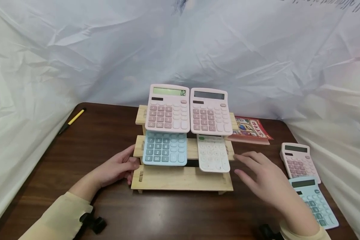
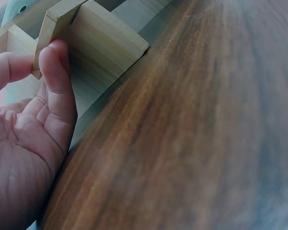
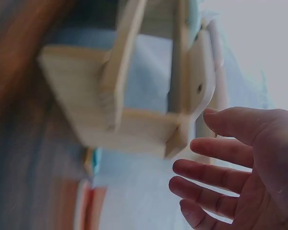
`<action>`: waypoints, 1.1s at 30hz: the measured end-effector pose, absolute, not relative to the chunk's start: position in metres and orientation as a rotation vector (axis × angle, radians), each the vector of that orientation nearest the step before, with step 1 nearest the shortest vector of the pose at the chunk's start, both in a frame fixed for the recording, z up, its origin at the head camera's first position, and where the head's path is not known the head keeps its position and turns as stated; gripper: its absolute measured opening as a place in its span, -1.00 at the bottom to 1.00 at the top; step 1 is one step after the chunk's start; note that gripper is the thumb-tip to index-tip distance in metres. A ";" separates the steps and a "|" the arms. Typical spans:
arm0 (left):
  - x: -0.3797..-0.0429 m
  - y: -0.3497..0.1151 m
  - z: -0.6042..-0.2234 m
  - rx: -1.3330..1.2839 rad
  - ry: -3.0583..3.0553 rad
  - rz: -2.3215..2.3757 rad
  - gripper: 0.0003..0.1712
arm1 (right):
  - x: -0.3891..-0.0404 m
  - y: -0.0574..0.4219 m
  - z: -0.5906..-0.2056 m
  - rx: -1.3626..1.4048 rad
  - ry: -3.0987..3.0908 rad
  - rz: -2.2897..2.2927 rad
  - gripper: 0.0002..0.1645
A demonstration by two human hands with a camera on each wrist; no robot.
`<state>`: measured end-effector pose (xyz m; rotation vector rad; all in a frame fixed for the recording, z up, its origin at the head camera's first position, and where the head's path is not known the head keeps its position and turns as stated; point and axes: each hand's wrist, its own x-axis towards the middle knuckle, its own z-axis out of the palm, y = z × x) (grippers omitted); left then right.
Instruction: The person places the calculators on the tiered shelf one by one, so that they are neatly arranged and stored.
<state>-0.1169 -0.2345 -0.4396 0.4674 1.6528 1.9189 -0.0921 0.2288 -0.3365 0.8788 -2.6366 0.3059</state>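
Note:
A three-tier wooden stand (image 1: 183,178) rests on the table with calculators on its upper two tiers. My left hand (image 1: 117,168) grips the stand's left side, pinching the end of a slat (image 2: 53,28) between thumb and fingers. My right hand (image 1: 265,178) is beside the stand's right side, its fingers (image 3: 211,175) extended and holding nothing. Two pink calculators (image 1: 168,110) stand side by side on the top tier. Below them, a blue calculator (image 1: 165,150) is at left and a white calculator (image 1: 213,155) at right, their upper parts partly hidden.
At the table's right edge, a blue calculator (image 1: 315,203) overlaps a pink calculator (image 1: 300,160). A red booklet (image 1: 252,128) lies behind the stand at right. A yellow-and-black marker (image 1: 75,118) lies at the back left. White sheeting (image 1: 123,50) hangs around the table.

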 end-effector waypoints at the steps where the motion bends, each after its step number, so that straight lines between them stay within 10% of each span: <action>1: -0.116 -0.235 -0.440 0.469 1.657 1.918 -0.20 | -0.090 0.234 -0.339 0.856 -2.649 0.297 -0.48; 33: -0.115 -0.234 -0.440 0.461 1.671 1.917 -0.20 | -0.074 0.388 -0.387 -0.017 -3.274 0.202 0.47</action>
